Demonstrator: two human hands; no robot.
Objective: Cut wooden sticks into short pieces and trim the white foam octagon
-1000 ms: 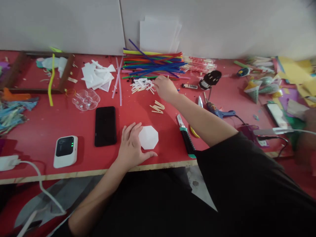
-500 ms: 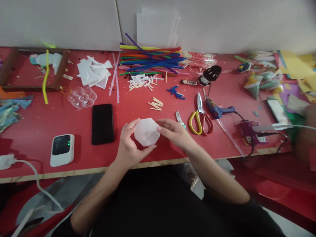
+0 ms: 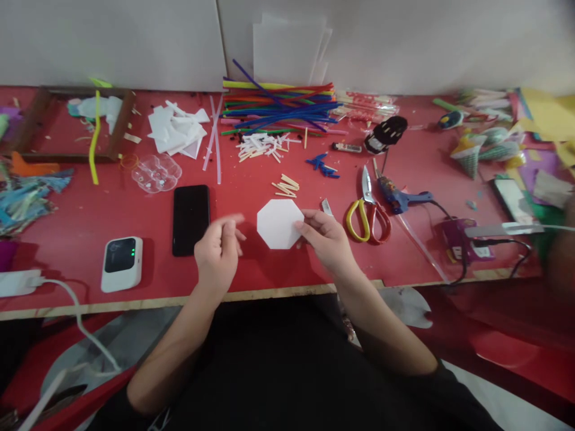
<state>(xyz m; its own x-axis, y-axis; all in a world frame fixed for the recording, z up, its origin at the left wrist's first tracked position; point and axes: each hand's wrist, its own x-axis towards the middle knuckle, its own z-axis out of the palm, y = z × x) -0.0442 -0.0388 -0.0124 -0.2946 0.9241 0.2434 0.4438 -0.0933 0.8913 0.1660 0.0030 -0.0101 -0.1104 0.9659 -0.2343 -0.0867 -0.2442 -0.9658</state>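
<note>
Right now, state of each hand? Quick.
Left hand: fingers partly curled, no held item visible; can't tell if fully closed.
Right hand: closed, holding the white paper octagon.

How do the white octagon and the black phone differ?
The white octagon has angled corners all round, while the black phone is an upright rectangle in the view. The octagon is pale and plain; the phone's face is dark. The right hand holds the octagon by its edge, whereas the phone lies on the red table. Both have flat faces.
</note>
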